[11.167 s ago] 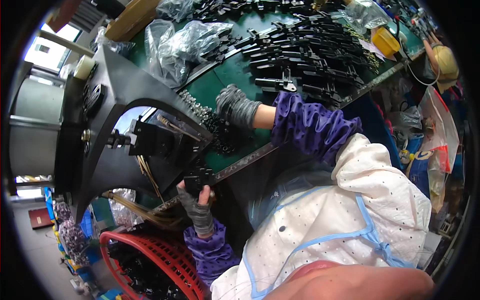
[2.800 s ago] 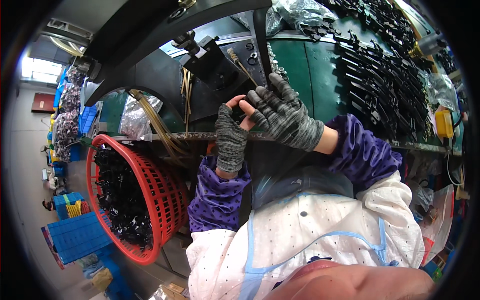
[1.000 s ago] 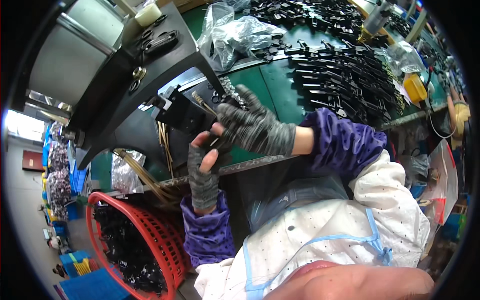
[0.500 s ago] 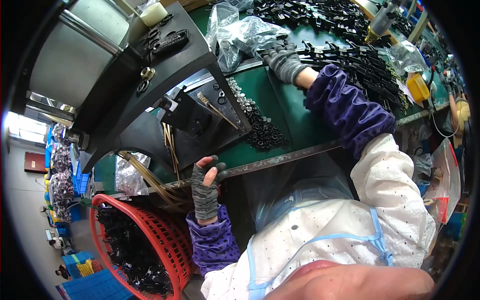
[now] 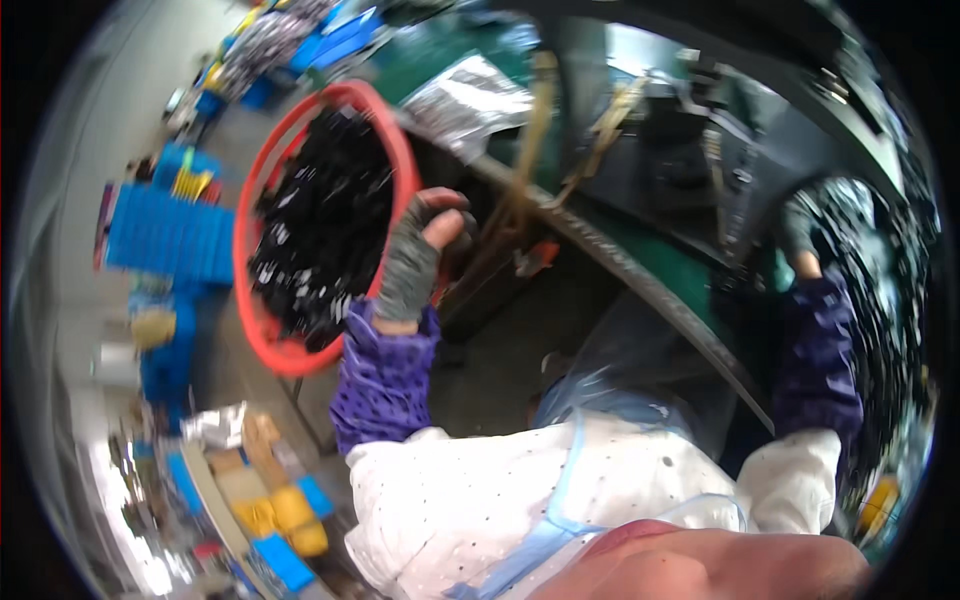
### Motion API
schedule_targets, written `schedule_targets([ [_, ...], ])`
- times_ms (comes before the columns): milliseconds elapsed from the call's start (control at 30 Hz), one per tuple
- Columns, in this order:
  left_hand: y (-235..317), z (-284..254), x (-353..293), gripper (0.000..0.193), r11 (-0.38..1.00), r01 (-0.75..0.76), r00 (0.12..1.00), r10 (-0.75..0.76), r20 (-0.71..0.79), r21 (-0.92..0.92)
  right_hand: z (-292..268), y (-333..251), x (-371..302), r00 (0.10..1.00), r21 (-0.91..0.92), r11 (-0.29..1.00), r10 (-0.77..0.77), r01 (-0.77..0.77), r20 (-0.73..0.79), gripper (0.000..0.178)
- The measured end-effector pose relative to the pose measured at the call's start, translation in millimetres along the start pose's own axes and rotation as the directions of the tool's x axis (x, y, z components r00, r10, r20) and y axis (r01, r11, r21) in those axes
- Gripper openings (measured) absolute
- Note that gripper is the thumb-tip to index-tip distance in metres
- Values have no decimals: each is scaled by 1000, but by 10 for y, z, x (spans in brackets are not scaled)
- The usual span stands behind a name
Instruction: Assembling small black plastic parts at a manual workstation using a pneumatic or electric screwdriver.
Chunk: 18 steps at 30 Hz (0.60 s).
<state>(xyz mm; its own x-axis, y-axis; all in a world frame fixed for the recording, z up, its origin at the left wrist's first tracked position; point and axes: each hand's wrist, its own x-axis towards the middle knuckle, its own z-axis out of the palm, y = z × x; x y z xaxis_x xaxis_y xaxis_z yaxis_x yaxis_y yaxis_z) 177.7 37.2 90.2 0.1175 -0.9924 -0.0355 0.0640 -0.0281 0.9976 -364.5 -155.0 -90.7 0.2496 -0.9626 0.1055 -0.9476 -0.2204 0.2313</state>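
Observation:
My left hand, in a grey fingerless glove and purple sleeve cover, is raised by the rim of a red plastic basket. Its thumb and forefinger are bent but apart, and I see nothing between them. Shiny black parts fill the basket. Far to the right, my right hand is over the green bench beside a crumpled clear bag and a heap of dark parts. Motion smears its fingers, so its grip is not clear.
The bench edge slants between my arms. A black machine frame stands on the bench. Thin tan sticks jut out near the basket. A silvery bag lies at the back, and blue crates stand at the left.
The view has swung left, bringing the basket nearer the middle and the machine to the right. My left hand now appears against the basket's rim. My right hand is still by the clear bag.

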Motion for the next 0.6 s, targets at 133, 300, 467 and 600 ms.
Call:
schedule_targets([
  [133,471,-1005,141,17,963,-83,884,190,-426,258,-13,-46,46,998,-33,999,-1,3,62,11],
  [300,128,-2828,771,18,980,27,750,112,-652,199,-561,-324,-25,995,122,988,-95,95,0,14],
  [467,-644,-2856,1579,39,30,394,791,499,-355,919,-1127,-594,-575,997,324,942,78,-82,24,24],
  [600,-850,-3973,1345,44,-324,346,883,430,-189,881,-1455,-1145,-555,977,927,370,213,-65,-17,22],
])
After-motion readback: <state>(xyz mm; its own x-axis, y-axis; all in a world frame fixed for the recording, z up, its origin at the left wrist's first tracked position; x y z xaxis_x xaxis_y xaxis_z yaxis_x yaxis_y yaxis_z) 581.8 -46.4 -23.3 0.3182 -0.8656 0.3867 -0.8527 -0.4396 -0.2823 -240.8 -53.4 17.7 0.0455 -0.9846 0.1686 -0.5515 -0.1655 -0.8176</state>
